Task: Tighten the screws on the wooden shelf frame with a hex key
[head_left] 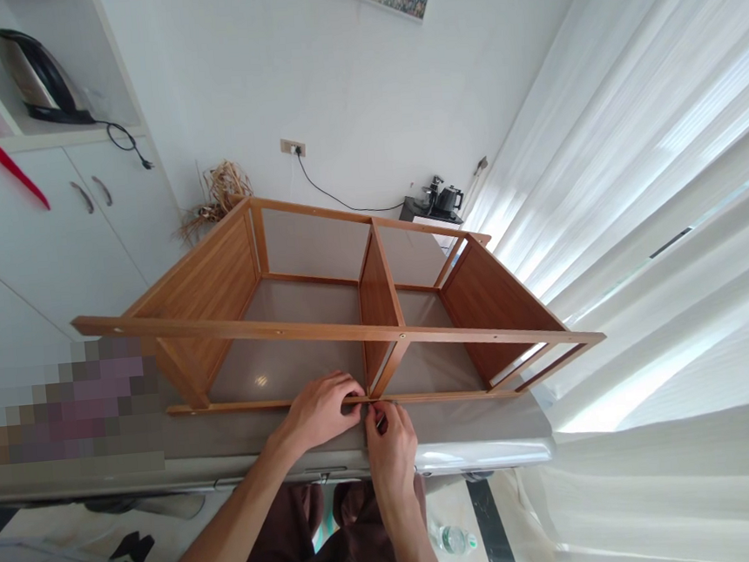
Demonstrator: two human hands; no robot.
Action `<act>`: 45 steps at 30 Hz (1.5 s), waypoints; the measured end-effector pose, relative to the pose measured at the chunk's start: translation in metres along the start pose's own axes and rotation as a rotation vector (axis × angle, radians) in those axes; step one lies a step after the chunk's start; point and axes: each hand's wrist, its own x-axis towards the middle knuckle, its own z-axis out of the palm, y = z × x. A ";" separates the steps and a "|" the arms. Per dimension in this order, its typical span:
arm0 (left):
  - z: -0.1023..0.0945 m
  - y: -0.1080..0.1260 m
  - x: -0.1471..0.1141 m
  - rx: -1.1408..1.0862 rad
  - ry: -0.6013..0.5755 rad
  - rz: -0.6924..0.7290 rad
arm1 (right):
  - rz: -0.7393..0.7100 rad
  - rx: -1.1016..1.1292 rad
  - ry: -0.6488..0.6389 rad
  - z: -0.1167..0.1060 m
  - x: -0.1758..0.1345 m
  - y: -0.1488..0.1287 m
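Observation:
A brown wooden shelf frame [326, 327] lies on its side on the grey tabletop [231, 442], its long rails running left to right. Its middle panel [375, 290] meets the lower near rail just ahead of my hands. With fingers curled over that rail, my left hand [324, 410] grips it left of the joint. My right hand [392, 441] is pinched closed at the joint, close beside the left fingertips. Whatever its fingers hold is too small and hidden to make out.
A pixelated pinkish area [96, 397] covers the table's left end. Dried stalks [219, 190] stand behind the frame's far left corner. White curtains [640, 249] hang along the right. A black kettle [449, 199] stands beyond the frame. On the floor lies a plastic bottle [455, 539].

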 end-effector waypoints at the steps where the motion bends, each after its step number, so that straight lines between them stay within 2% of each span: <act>1: 0.000 0.000 0.000 -0.001 0.002 0.001 | 0.003 0.001 -0.001 0.000 0.000 0.000; 8: 0.001 0.002 -0.001 0.026 0.013 -0.005 | -0.041 0.036 -0.030 -0.005 0.002 -0.002; 14: 0.000 0.006 -0.001 0.072 0.023 -0.013 | -0.063 0.183 -0.104 -0.023 -0.004 0.004; 16: 0.001 0.007 -0.002 0.092 0.027 -0.015 | -0.052 0.260 -0.184 -0.034 -0.006 0.008; 20: 0.003 0.008 -0.002 0.105 0.038 -0.014 | 0.013 0.385 -0.462 -0.062 -0.007 0.011; 23: 0.003 0.007 -0.003 0.106 0.043 -0.009 | 0.058 0.396 -0.530 -0.078 -0.002 0.008; 27: 0.004 0.004 -0.003 0.081 0.024 0.005 | -0.048 0.298 -0.494 -0.083 0.011 0.008; 33: 0.001 0.007 -0.003 0.043 0.039 -0.022 | -0.210 0.188 -0.471 -0.071 0.022 0.017; 37: -0.002 0.010 -0.005 0.041 0.036 0.035 | -0.202 0.194 -0.453 -0.061 0.019 0.022; 41: -0.002 0.011 -0.005 0.055 0.050 0.017 | -0.132 0.195 -0.386 -0.051 0.016 0.021; 45: 0.000 0.010 -0.004 0.072 0.048 0.010 | -0.089 0.186 -0.372 -0.045 0.014 0.015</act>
